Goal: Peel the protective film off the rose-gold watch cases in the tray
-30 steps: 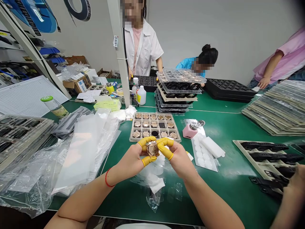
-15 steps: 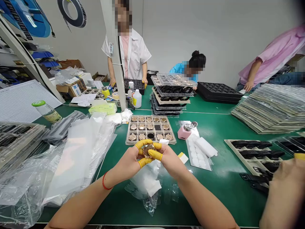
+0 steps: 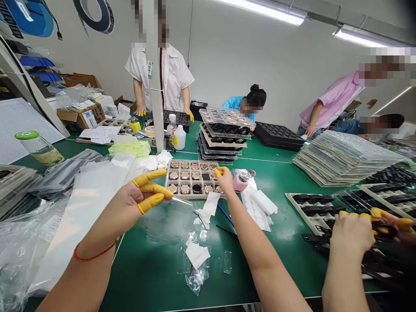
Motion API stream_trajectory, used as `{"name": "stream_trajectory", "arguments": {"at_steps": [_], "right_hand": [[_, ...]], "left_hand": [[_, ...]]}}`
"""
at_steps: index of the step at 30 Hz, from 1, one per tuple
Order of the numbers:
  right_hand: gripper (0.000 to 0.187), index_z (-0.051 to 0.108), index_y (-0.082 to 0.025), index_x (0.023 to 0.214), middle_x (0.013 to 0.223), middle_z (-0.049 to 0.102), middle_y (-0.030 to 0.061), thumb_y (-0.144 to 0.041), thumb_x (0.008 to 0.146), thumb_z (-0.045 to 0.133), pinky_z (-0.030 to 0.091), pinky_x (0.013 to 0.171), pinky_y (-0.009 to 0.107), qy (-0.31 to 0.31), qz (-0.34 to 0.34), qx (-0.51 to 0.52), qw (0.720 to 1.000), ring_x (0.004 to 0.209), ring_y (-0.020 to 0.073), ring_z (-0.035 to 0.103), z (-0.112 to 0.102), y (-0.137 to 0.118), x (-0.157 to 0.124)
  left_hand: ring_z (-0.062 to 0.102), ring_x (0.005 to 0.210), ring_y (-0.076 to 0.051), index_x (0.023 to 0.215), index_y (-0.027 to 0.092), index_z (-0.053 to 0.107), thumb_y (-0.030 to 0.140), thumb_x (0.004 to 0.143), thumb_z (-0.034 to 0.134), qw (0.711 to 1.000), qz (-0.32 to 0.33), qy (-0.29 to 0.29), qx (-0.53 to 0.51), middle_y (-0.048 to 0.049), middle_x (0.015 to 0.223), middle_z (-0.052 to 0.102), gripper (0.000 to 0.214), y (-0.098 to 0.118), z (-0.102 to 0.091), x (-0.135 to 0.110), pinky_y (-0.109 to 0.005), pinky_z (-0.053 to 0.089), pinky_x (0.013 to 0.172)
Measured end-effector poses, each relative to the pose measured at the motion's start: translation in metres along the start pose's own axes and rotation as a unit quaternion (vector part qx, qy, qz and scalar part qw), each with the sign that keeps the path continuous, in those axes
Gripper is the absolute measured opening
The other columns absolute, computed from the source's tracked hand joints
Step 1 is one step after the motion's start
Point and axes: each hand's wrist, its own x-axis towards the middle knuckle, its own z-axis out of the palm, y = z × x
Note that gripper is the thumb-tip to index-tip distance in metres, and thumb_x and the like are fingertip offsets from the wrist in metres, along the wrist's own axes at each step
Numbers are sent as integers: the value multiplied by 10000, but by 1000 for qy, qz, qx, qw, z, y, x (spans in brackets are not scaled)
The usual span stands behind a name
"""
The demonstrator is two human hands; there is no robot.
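Note:
My left hand (image 3: 134, 203), in yellow finger cots, is raised left of the tray with fingers stretched apart and nothing held. Clear film lies near its fingertips. My right hand (image 3: 225, 177) reaches to the right column of a clear compartment tray (image 3: 169, 195). Its fingers are pinched on a gold-coloured watch case (image 3: 213, 173), partly hidden by the fingertips. Similar watch cases fill most compartments; one shows a dark square (image 3: 206, 177) and another a black disc (image 3: 196, 188). A pink pump bottle (image 3: 239, 183) stands just right of this hand.
White tissue (image 3: 198, 255) and clear film scraps lie in front. Plastic sheets (image 3: 87, 195) cover the left. Stacked trays (image 3: 221, 147) stand behind; a co-worker's hands (image 3: 354, 232) handle a black watch at right. More people stand or sit behind the table.
My hands have parted. The left moved left and opened; the right moved forward to the tray. The watch case both held is no longer between them. The view has shifted right and up.

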Motion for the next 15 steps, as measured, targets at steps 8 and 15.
{"name": "stream_trajectory", "arguments": {"at_steps": [8,15], "right_hand": [[237,680,-143,1002,1171,554,146,-201,830,528,296,937,319,-69,-66,-156,983,1151,248,403,49,-13,18],[203,654,-95,877,1073,587,178,-178,694,682,300,933,363,-98,-56,-173,978,1166,304,376,77,-42,9]], "left_hand": [[700,827,-264,1108,207,619,400,652,764,996,-2,63,-68,-63,825,748,516,9,-18,-12,-445,553,867],[683,855,-214,1186,205,549,364,742,704,1000,0,13,-19,-53,869,731,497,2,-14,-3,-381,535,881]]}}
